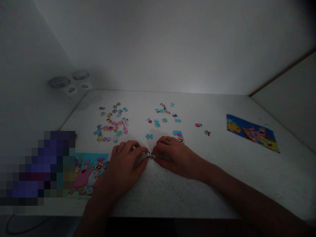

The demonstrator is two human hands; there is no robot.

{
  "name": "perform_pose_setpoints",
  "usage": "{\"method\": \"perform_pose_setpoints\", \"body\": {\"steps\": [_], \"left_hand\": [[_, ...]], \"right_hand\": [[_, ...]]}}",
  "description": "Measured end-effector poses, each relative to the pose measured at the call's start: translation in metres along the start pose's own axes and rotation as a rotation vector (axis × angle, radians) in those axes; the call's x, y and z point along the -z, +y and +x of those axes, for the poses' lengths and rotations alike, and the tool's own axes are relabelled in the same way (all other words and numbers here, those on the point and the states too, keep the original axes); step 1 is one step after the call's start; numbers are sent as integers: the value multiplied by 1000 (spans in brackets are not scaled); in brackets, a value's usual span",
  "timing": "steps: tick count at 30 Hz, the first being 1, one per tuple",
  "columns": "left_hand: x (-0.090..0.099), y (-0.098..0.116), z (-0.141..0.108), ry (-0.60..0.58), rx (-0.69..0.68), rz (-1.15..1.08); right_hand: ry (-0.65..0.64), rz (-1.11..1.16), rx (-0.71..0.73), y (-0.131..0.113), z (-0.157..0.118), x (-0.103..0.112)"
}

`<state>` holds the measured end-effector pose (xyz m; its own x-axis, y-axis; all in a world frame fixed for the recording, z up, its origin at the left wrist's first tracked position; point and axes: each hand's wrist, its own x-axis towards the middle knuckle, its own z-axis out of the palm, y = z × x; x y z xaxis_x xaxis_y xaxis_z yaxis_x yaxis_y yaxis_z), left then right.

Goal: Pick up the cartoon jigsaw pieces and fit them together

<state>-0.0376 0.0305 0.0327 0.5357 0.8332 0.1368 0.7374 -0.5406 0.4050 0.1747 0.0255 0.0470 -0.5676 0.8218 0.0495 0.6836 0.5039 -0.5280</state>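
Note:
Near the front middle of the table, my left hand and my right hand face each other with fingertips almost meeting. Each pinches a small jigsaw puzzle piece; the edges of the pieces show between the fingers, and whether they are joined I cannot tell. Just beyond my right hand lies a joined corner of puzzle, light blue with a pink and white figure, partly covered by the hand. A single blue puzzle piece rests a little ahead of both hands.
Loose puzzle pieces are heaped at the left back, with several more spread at centre. A cartoon picture lies by my left forearm, a blue picture sheet far right. Two lidded jars stand against the left wall.

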Motion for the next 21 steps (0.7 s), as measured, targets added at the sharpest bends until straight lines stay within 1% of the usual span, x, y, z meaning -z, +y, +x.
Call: {"method": "perform_pose_setpoints", "body": {"steps": [10, 16, 21], "left_hand": [[-4, 1, 1, 35, -33, 26], [-3, 6, 1, -2, -42, 36], [-4, 8, 1, 5, -25, 54]], "right_hand": [[-12, -4, -6, -2, 0, 1], [0, -9, -7, -2, 1, 0], [1, -27, -18, -2, 0, -1]]}}
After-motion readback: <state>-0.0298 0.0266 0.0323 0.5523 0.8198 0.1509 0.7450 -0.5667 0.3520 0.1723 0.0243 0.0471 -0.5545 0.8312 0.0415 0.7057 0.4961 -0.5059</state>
